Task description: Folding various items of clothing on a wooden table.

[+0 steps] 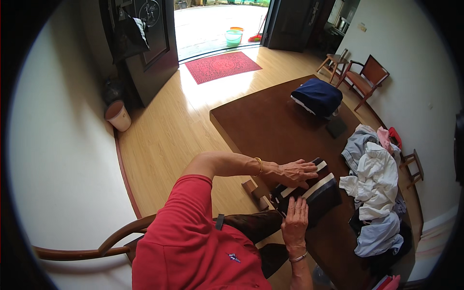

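Note:
A dark garment with cream stripes [319, 186] lies folded on the brown wooden table [261, 119], near the edge by my lap. My left hand [298, 174] rests palm down on its far-left part, fingers stretched and slightly apart. Flat against the garment's near edge is my right hand [295, 219], its fingers straight and close together, its thumb hidden. Neither hand shows cloth pinched in it. A heap of loose clothes [377, 177], white, grey and pale blue, spreads beyond the garment. Farther left on the table sits a folded navy blue stack of cloth [319, 95].
A dark flat square [336, 127] lies beside the navy stack. Wooden chairs [366, 78] and a small stool [413, 167] stand along the wall. On the floor are a red doormat [223, 66] and a waste bin [119, 116]. Buckets [233, 37] stand outside the open door.

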Motion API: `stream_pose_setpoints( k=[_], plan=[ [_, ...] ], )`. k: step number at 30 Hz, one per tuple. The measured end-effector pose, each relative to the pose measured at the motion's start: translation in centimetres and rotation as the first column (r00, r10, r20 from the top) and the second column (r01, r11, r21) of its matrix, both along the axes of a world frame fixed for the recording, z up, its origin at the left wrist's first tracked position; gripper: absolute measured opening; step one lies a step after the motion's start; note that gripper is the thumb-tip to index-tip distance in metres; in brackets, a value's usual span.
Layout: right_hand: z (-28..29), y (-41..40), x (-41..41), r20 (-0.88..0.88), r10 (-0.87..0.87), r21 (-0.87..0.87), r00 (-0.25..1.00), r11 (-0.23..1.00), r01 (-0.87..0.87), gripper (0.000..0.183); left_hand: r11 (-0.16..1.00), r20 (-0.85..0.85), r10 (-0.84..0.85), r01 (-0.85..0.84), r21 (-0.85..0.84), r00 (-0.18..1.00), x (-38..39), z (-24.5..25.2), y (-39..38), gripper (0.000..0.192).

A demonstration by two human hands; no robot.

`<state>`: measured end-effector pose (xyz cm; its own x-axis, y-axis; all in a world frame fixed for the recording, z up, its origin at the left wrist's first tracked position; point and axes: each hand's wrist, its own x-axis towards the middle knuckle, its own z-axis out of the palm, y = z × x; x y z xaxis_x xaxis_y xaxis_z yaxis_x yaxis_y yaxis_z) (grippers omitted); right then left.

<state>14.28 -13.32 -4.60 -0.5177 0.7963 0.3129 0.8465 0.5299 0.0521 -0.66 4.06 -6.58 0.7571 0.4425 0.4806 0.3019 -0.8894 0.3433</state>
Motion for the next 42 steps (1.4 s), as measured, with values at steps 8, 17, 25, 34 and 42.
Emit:
stream_pose_setpoints(
  k=[8, 17, 25, 34, 42],
  plan=[
    [0.2, -0.7, 2.0, -0.078, 0.025, 0.01, 0.997, 1.0, -0.025, 0.056, 0.9, -0.141, -0.36, 0.383, 0.207, 0.922, -5.7, 0.6, -3.5, 0.054],
    [2.8, 0.3, 3.5, -0.099, 0.125, -0.033, 0.987, 0.991, -0.129, 0.048, 0.942, -0.068, -0.281, 0.289, 0.168, 0.957, -4.9, 0.2, -7.0, 0.061],
    [13.7, -2.0, 3.4, -0.532, -0.182, -0.251, 0.827, 0.967, 0.052, 0.026, 0.899, 0.515, -0.17, 0.347, -0.268, 0.84, -2.8, 8.8, -8.8, 0.038],
    [16.4, 2.3, 6.5, -0.905, -0.426, -0.407, -0.01, 0.87, -0.28, 0.034, 0.941, 0.351, -0.055, 0.166, -0.294, 0.935, 2.0, 19.9, -2.4, 0.03],
    [0.4, 3.7, 13.1, -0.734, -0.656, -0.674, -0.175, 0.735, 0.073, 0.031, 0.977, -0.306, 0.196, -0.211, -0.015, 0.931, 7.2, 2.2, -0.8, 0.058]
  ],
)
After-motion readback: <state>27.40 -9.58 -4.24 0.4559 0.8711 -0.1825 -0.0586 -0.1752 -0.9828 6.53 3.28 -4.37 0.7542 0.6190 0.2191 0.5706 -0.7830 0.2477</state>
